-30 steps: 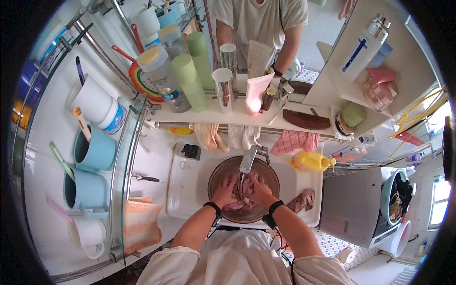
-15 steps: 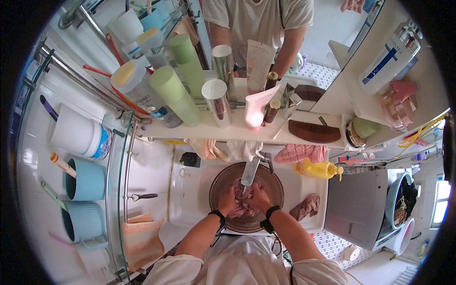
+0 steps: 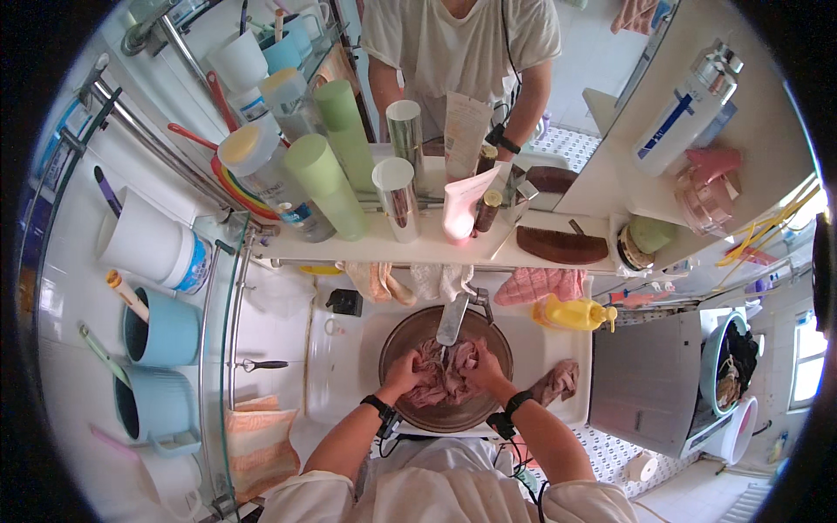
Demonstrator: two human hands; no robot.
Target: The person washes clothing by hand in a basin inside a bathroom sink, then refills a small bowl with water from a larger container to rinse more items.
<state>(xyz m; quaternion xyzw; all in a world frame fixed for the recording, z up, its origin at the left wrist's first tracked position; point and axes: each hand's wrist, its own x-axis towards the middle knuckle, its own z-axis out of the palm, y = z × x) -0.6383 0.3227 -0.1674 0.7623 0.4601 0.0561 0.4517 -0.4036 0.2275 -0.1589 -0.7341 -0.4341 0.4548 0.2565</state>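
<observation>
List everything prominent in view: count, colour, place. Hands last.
sink: one, white, centre
basin: one, brown, in sink
bunched cloth: one, pink, in basin
faucet: one, metallic grey, above basin
pump bottle: one, yellow, sink's right
crumpled cloth: one, brownish-pink, sink's right
shelf: one, cream, beyond sink
hanging cloths: several, orange, white and pink, below shelf
comb: one, brown, on shelf
toiletries: several, mixed colours, on shelf
appliance: one, grey, right of sink
blue cups: two, light blue, left side
left hand: one, bare, holding bunched cloth
right hand: one, bare, holding bunched cloth
</observation>
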